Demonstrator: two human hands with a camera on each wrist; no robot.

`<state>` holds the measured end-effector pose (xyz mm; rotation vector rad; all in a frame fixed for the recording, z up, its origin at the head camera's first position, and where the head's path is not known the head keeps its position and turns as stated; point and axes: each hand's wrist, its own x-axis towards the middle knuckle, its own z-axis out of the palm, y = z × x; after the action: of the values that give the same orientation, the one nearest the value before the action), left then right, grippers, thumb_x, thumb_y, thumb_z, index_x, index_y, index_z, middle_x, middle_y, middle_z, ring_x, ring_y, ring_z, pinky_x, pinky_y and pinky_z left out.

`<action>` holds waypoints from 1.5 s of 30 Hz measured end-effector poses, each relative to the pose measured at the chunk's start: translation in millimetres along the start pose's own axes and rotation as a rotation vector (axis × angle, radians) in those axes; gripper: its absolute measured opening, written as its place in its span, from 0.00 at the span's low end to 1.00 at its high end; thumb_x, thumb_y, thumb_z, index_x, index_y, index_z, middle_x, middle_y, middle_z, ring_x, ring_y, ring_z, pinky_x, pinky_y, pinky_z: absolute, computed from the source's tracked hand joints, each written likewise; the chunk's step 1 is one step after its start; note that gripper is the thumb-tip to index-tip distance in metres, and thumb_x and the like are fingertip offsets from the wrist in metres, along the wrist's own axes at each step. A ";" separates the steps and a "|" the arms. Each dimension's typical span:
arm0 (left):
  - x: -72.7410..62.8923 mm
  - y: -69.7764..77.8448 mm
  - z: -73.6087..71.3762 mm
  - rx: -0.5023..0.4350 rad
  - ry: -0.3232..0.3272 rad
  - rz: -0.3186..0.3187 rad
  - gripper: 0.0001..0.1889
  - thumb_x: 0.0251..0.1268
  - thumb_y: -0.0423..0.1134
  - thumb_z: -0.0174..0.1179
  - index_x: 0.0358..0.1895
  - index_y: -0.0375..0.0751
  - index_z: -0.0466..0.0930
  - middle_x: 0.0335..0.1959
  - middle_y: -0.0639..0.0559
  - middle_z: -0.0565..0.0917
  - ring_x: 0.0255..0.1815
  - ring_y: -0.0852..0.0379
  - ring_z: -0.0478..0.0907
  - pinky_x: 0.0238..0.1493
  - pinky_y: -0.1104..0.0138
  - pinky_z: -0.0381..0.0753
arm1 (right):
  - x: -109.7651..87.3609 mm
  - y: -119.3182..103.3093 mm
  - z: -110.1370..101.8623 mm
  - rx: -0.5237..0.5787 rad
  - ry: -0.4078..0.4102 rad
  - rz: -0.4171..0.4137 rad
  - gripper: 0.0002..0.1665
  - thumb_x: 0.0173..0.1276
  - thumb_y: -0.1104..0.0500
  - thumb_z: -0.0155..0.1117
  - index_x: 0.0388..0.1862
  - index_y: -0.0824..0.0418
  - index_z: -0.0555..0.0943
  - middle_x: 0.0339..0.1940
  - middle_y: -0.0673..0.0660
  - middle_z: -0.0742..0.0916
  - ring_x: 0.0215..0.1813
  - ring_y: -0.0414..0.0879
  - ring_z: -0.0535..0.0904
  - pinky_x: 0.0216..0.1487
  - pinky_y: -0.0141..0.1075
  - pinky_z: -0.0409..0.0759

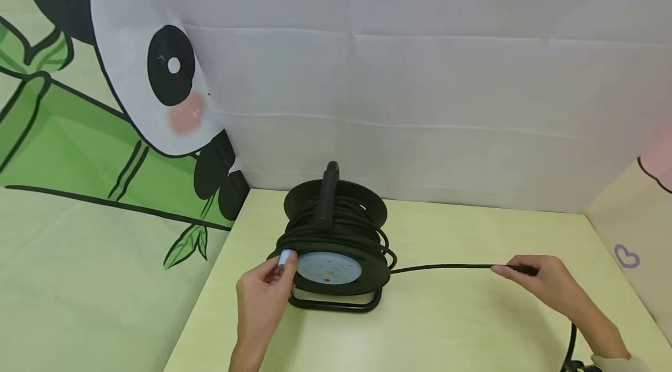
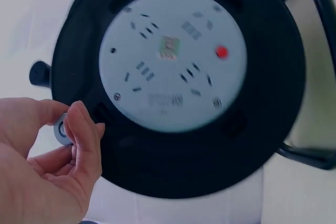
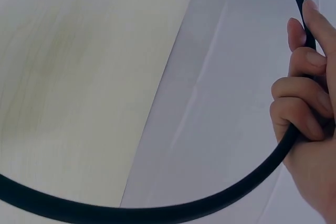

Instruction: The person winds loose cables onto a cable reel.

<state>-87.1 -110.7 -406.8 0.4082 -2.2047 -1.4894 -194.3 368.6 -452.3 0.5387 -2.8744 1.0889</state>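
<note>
A black cable reel [image 1: 333,244] stands upright on a pale green table [image 1: 462,325], its round light-blue socket face [image 2: 173,59] turned toward me. My left hand [image 1: 262,296] pinches the small pale-blue crank knob [image 1: 285,258] at the reel's left rim; the same knob [image 2: 63,128] shows between thumb and fingers in the left wrist view. A black cable [image 1: 446,267] runs taut from the reel to the right. My right hand [image 1: 546,284] grips that cable [image 3: 220,198] with curled fingers, about a forearm's length from the reel.
A white cloth backdrop [image 1: 420,80] rises behind the table. A panda and bamboo print [image 1: 105,127] covers the left side. The cable drops off the table's front right corner [image 1: 569,348]. The reel's black tube stand [image 1: 336,304] rests on the tabletop.
</note>
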 end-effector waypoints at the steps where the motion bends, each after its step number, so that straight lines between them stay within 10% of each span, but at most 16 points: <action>1: -0.7 2.8 2.2 -0.001 -0.006 0.009 0.11 0.69 0.40 0.69 0.35 0.33 0.89 0.20 0.49 0.83 0.18 0.59 0.81 0.21 0.71 0.80 | -0.6 -0.9 1.3 0.006 0.001 -0.004 0.07 0.70 0.54 0.73 0.30 0.47 0.87 0.17 0.43 0.77 0.22 0.35 0.65 0.21 0.33 0.64; 30: -25.8 27.5 65.6 -0.135 -0.121 0.254 0.11 0.65 0.33 0.71 0.24 0.38 0.85 0.17 0.59 0.76 0.17 0.66 0.71 0.20 0.73 0.77 | 5.8 -32.6 38.8 0.044 -0.071 -0.130 0.08 0.73 0.55 0.69 0.32 0.45 0.87 0.18 0.39 0.74 0.22 0.31 0.63 0.21 0.31 0.64; 45: -47.9 11.3 100.0 -0.097 -0.215 0.216 0.20 0.64 0.36 0.71 0.13 0.47 0.76 0.12 0.64 0.71 0.14 0.72 0.66 0.18 0.76 0.72 | -1.9 -38.7 57.6 0.113 -0.064 -0.196 0.13 0.73 0.59 0.69 0.28 0.42 0.85 0.16 0.35 0.67 0.21 0.29 0.59 0.19 0.29 0.63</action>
<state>-97.6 -4.0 -437.6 -0.0235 -2.2419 -1.5732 -174.2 304.9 -471.4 0.8555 -2.7501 1.2265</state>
